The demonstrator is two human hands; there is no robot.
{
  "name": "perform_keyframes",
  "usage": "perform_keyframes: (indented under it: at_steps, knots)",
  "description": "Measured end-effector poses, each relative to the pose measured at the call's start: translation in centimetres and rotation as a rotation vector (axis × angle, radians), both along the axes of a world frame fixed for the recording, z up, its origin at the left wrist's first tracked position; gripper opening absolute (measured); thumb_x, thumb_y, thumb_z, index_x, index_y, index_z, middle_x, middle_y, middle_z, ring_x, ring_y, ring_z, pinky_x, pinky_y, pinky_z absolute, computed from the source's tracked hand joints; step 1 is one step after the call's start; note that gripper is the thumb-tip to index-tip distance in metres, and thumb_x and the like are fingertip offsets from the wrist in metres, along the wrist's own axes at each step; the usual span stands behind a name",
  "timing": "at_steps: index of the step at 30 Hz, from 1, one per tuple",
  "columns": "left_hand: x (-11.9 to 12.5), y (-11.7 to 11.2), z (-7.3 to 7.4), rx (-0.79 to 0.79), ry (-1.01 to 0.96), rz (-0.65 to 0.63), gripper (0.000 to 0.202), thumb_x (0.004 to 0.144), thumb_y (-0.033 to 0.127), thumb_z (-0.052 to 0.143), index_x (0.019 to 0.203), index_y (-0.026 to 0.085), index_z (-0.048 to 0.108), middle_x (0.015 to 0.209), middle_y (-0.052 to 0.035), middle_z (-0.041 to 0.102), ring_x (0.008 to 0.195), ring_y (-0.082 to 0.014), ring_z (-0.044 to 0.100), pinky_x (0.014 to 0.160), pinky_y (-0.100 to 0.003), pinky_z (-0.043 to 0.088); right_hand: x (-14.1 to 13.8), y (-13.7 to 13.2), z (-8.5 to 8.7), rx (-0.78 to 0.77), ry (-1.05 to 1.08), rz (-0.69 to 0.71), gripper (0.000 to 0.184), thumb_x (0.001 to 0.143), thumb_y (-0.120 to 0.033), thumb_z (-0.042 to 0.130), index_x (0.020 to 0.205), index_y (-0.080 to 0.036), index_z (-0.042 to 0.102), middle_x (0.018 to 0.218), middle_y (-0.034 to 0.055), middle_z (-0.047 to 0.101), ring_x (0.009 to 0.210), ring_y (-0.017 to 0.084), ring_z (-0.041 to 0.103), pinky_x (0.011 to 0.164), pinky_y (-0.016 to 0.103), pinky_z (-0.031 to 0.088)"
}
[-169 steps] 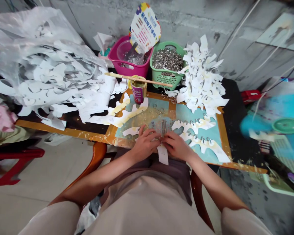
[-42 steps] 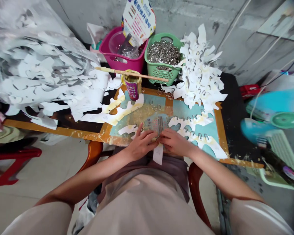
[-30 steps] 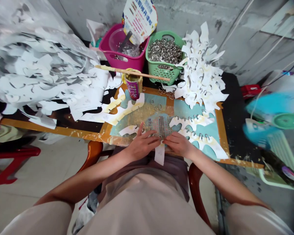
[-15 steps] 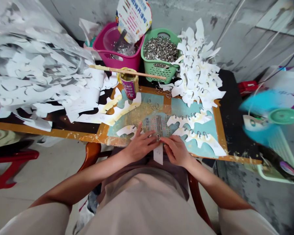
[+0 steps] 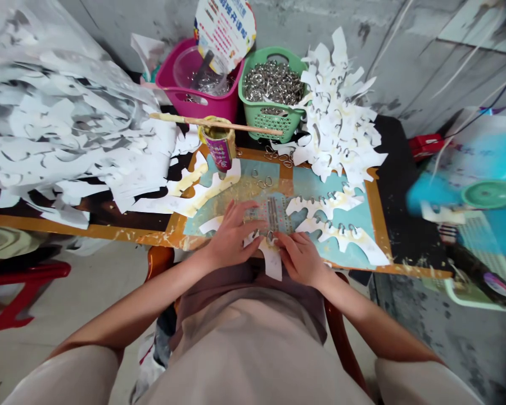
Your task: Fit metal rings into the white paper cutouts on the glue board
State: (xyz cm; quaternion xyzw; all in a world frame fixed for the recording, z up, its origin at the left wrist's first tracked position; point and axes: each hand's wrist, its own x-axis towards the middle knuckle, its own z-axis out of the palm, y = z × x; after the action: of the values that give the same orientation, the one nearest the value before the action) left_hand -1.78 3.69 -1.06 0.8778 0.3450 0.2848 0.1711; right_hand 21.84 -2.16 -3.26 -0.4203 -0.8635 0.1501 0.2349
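Observation:
A white cut-out strip (image 5: 272, 261) hangs over the table's front edge, with a metal D-shaped ring (image 5: 271, 236) at its upper end. My right hand (image 5: 301, 256) pinches the strip beside that ring with its fingertips. Over the strip's left part, my left hand (image 5: 235, 236) lies with its fingers spread, hiding some of it. To the right, two ring-fitted strips lie on the blue mat, an upper strip (image 5: 326, 205) and a lower strip (image 5: 349, 241). Several loose rings (image 5: 265, 183) rest on the mat beyond my hands.
A glue-smeared can (image 5: 219, 149) carries a long stick (image 5: 219, 123) across its top. Behind stand a pink basket (image 5: 172, 93) and a green basket (image 5: 274, 121) of rings. White cut-outs pile up on the left (image 5: 80, 124) and right (image 5: 341, 124). A blue fan (image 5: 489, 194) spins at right.
My left hand has lifted its fingers off the ring and moved slightly left, spreading them. More of the strip and ring shows. My right hand stays at the strip.

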Motion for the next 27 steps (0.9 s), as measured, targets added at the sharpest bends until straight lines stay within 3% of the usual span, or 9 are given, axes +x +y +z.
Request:
perform_keyframes:
  at_steps: [4, 8, 12, 15, 20, 24, 27]
  knots:
    - [1.4, 2.1, 0.4, 0.071, 0.216, -0.240, 0.017, 0.091, 0.022, 0.059, 0.102, 0.027, 0.072, 0.142, -0.0100, 0.049, 0.138, -0.0316, 0.040, 0.118, -0.064, 0.021, -0.1, -0.1, -0.1, -0.001, 0.009, -0.014, 0.047, 0.094, -0.016, 0.045, 0.139, -0.016, 0.036, 0.102, 0.0116, 0.070, 0.088, 0.028, 0.058, 0.078, 0.042, 0.041]
    - [2.1, 2.9, 0.4, 0.193, 0.273, -0.361, 0.015, 0.092, 0.022, 0.060, 0.081, 0.021, 0.071, 0.142, -0.0093, 0.052, 0.141, -0.0303, 0.037, 0.122, -0.061, 0.015, -0.2, -0.3, -0.2, -0.003, 0.022, -0.029, 0.042, 0.093, -0.015, 0.046, 0.135, -0.014, 0.040, 0.104, 0.0120, 0.071, 0.090, 0.028, 0.058, 0.080, 0.042, 0.040]
    - [1.4, 1.2, -0.6, 0.372, 0.308, -0.332, 0.020, 0.093, 0.010, 0.053, 0.101, 0.019, 0.069, 0.128, -0.0082, 0.062, 0.131, -0.0235, 0.050, 0.125, -0.059, 0.009, -0.2, -0.5, -0.1, -0.002, -0.053, -0.051, 0.032, 0.095, -0.018, 0.046, 0.126, -0.013, 0.053, 0.101, 0.0119, 0.071, 0.091, 0.027, 0.057, 0.081, 0.041, 0.038]
    - [0.5, -0.5, -1.3, 0.422, 0.303, -0.294, 0.029, 0.091, 0.007, 0.054, 0.114, 0.019, 0.065, 0.121, -0.0067, 0.065, 0.123, -0.0211, 0.057, 0.124, -0.061, 0.006, -0.2, -0.7, 0.2, 0.020, -0.107, -0.010, 0.031, 0.096, -0.021, 0.047, 0.123, -0.015, 0.060, 0.104, 0.0100, 0.071, 0.093, 0.025, 0.055, 0.083, 0.041, 0.036]
    - [-0.7, -0.9, -0.4, 0.200, 0.226, -0.184, 0.039, 0.086, 0.014, 0.058, 0.125, 0.017, 0.058, 0.142, -0.0154, 0.052, 0.142, -0.0325, 0.037, 0.119, -0.068, -0.001, -0.2, -0.7, 0.6, 0.039, -0.170, 0.029, 0.031, 0.094, -0.021, 0.051, 0.122, -0.018, 0.064, 0.107, 0.0077, 0.071, 0.092, 0.024, 0.051, 0.084, 0.041, 0.033]
    - [-0.3, 0.8, -0.3, 0.205, 0.236, -0.299, 0.042, 0.092, 0.008, 0.048, 0.131, 0.022, 0.051, 0.132, -0.0098, 0.064, 0.141, -0.0229, 0.042, 0.121, -0.062, -0.003, 0.0, -0.7, 0.5, 0.036, -0.196, 0.039, 0.032, 0.093, -0.021, 0.051, 0.122, -0.018, 0.065, 0.105, 0.0074, 0.070, 0.092, 0.024, 0.050, 0.084, 0.041, 0.032]
    - [0.3, 1.9, -0.9, 0.219, 0.239, -0.409, 0.030, 0.096, 0.009, 0.044, 0.123, 0.020, 0.053, 0.125, -0.0102, 0.067, 0.133, -0.0185, 0.051, 0.123, -0.057, 0.007, 0.0, -0.6, 0.4, 0.035, -0.205, 0.042, 0.032, 0.094, -0.022, 0.051, 0.123, -0.018, 0.064, 0.105, 0.0076, 0.070, 0.092, 0.024, 0.050, 0.082, 0.041, 0.031]
